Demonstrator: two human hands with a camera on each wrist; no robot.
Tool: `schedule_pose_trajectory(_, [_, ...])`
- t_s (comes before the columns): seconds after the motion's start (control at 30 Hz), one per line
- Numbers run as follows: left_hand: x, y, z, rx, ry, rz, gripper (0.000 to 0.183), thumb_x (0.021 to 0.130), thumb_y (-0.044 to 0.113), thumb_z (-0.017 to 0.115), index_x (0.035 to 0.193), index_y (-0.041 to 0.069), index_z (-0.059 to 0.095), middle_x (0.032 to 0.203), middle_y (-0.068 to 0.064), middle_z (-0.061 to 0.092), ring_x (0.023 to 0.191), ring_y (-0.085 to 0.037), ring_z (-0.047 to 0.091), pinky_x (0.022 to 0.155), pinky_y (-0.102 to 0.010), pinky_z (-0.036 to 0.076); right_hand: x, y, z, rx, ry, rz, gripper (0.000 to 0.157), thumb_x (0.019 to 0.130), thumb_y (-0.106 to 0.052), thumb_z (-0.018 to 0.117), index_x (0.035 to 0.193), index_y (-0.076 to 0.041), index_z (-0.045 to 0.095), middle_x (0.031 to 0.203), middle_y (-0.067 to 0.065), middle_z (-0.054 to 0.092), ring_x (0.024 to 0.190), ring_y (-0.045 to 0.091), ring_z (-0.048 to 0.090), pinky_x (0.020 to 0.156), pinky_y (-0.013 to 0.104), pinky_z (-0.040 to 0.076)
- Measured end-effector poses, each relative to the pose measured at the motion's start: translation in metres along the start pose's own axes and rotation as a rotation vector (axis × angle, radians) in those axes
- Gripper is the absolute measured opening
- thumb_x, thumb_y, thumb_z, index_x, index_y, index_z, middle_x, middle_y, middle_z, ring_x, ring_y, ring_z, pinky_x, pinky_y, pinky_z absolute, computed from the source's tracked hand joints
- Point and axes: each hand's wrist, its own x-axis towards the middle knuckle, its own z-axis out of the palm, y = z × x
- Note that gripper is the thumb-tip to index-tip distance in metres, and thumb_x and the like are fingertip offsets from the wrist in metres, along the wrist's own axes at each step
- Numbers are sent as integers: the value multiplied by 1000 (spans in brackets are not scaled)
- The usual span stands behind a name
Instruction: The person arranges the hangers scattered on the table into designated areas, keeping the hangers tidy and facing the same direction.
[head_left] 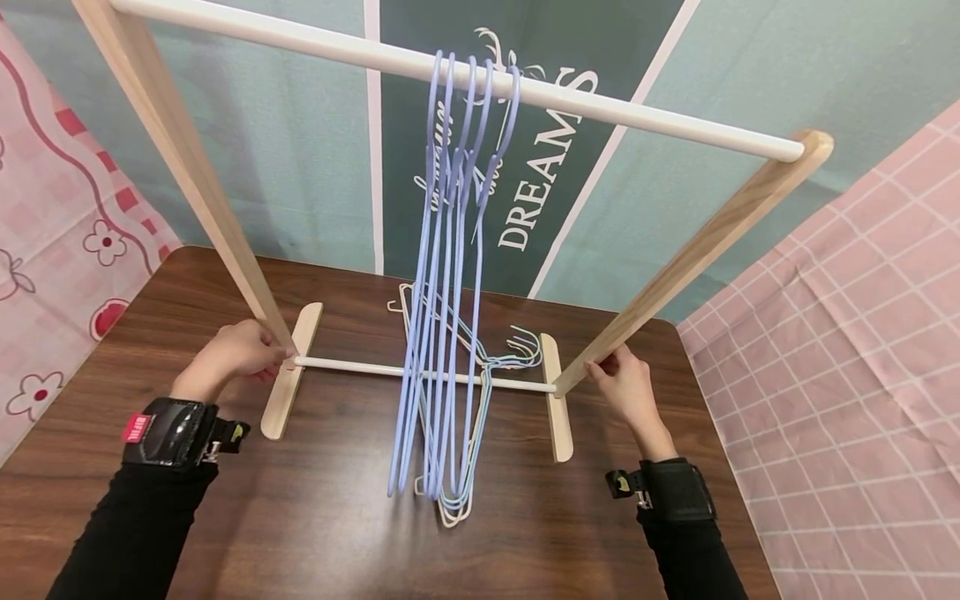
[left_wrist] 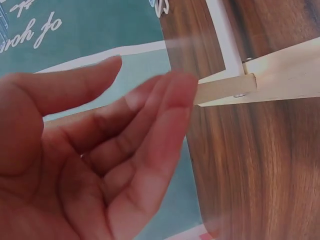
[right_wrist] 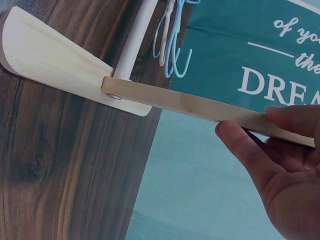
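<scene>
A small garment rack with wooden side posts and a white top rail (head_left: 300,40) stands on the table. Several periwinkle hangers (head_left: 458,167) hang together near the middle of that rail. By the foot of the left post (head_left: 198,183) is my left hand (head_left: 238,348); its fingers are loosely bent beside the wood, with the thumb apart in the left wrist view. My right hand (head_left: 626,383) pinches the lower part of the right post (right_wrist: 200,109) between thumb and fingers. White and light-blue hangers (head_left: 489,365) lie on the table, partly hidden behind the hanging ones.
A white lower bar (head_left: 352,367) joins the posts near the two wooden feet (head_left: 281,404). The brown table (head_left: 337,533) ends at a teal and green cloth backdrop (head_left: 300,167). Pink patterned cloths hang along both sides.
</scene>
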Motion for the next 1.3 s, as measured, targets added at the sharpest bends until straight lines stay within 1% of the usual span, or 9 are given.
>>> schedule_pose_trajectory(0.13, [-4,-4,-2,78,73,-12,36,89,26,52,61,6,64,52,5,52,52,-11,49,51,-27,38,0,0,0,0,2,0,24,82,4,62,102,12,53,90,31,61,83,40,63,65,45,53])
schedule_pose_trajectory(0.2, [-7,-5,-2,85,110,-11,37,89,28,53,60,7,63,51,5,49,52,-13,45,51,-27,33,0,0,0,-3,1,-2,24,82,5,62,103,12,53,90,31,61,83,41,63,65,45,53])
schedule_pose_trajectory(0.4, [-10,-5,-1,64,186,-25,35,89,32,54,78,1,66,55,3,55,57,-17,50,52,-28,35,-2,-1,-1,-2,-13,10,24,83,3,62,104,12,52,91,31,61,84,40,63,66,45,53])
schedule_pose_trajectory(0.6, [-8,-4,-1,88,230,-19,43,89,35,54,91,-7,64,71,-11,61,65,-26,51,52,-32,37,-4,-1,1,-7,-20,18,25,84,1,62,105,11,53,91,30,61,82,38,63,65,44,53])
schedule_pose_trajectory(0.77, [-4,-6,1,88,219,-16,48,90,37,53,99,-10,61,85,-22,62,71,-32,53,55,-35,38,-7,2,2,-27,-30,13,19,83,0,63,99,7,56,82,23,64,72,32,64,58,36,53])
schedule_pose_trajectory(0.93, [-2,-8,1,60,210,-8,49,90,35,53,99,-13,60,79,-20,62,65,-27,52,51,-31,36,-11,2,3,-47,-60,68,9,83,-3,63,85,3,56,69,13,61,58,24,61,48,25,45])
schedule_pose_trajectory(1.13, [0,-8,-1,60,209,17,47,90,33,54,95,-13,62,78,-19,63,68,-29,56,54,-33,41,-15,-7,4,-92,-152,150,14,86,-8,61,76,0,55,59,8,58,50,17,57,45,27,39])
schedule_pose_trajectory(1.2, [1,-8,-2,49,192,21,47,90,34,54,96,-13,62,77,-18,64,72,-30,60,59,-36,44,-15,-10,6,-92,-174,145,14,86,-8,61,75,0,56,58,6,57,50,15,56,44,27,39])
schedule_pose_trajectory(1.3, [2,-8,-4,19,160,23,48,90,35,54,99,-12,60,74,-12,66,71,-25,64,64,-39,47,-15,-12,10,-89,-187,128,13,85,-7,61,74,-1,56,58,6,57,52,17,57,45,26,41])
